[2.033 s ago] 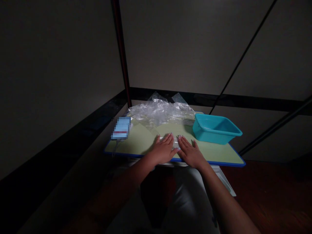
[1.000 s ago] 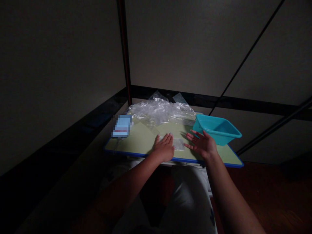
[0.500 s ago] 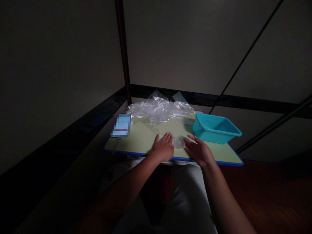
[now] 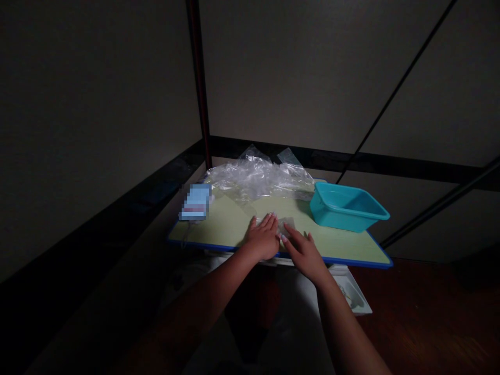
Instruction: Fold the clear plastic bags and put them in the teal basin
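In a dim room, on the green table (image 4: 344, 245), both hands, left (image 4: 262, 238) and right (image 4: 302, 252), press open-palmed on a small clear bag (image 4: 286, 225) at the near edge, more bags (image 4: 258, 177) heaped at the far side, the tub (image 4: 347, 207) apparently empty.

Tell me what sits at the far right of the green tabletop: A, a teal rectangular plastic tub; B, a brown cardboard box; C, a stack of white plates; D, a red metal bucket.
A: the teal rectangular plastic tub stands at the right end of the green tabletop, beyond the right hand.
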A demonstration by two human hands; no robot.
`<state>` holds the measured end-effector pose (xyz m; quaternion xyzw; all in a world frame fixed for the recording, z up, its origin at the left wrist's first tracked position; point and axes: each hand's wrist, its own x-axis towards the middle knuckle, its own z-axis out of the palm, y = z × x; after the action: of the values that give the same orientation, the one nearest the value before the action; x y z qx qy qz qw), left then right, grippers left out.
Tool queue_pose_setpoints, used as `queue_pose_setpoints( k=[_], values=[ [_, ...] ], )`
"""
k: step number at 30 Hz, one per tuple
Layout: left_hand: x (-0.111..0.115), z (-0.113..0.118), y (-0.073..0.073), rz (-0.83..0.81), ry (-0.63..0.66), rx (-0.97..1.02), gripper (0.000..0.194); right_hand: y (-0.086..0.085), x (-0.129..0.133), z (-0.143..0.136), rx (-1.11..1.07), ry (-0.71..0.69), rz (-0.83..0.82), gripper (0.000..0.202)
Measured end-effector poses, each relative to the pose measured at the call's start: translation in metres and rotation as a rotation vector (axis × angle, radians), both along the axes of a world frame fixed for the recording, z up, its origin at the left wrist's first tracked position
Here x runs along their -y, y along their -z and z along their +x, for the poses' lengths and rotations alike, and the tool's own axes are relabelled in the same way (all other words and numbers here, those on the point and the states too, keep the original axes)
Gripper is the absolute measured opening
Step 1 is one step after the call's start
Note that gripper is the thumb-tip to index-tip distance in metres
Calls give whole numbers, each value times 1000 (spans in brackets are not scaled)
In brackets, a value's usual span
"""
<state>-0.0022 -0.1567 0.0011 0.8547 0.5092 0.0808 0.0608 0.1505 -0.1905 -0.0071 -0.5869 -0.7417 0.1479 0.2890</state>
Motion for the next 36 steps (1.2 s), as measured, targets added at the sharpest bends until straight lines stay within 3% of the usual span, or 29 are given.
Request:
queue_pose_setpoints(
  k=[6, 13, 21, 26, 36],
  values=[
    [-1, 0, -2, -22, 2, 10, 58, -2, 1, -8, 169, 22, -12, 54],
    [7, -10, 0, 190, 69, 117, 48, 3, -3, -8, 223, 59, -2, 56],
    [0, -53, 0, 182, 380, 88, 42, 6, -2, -7, 245, 61, 9, 53],
    [-10, -64, 3, 154, 411, 74, 47, 8, -2, -7, 227, 69, 16, 51],
    [-9, -62, 5, 156, 412, 98, 46, -4, -5, -13, 152, 44, 74, 49]
  ],
)
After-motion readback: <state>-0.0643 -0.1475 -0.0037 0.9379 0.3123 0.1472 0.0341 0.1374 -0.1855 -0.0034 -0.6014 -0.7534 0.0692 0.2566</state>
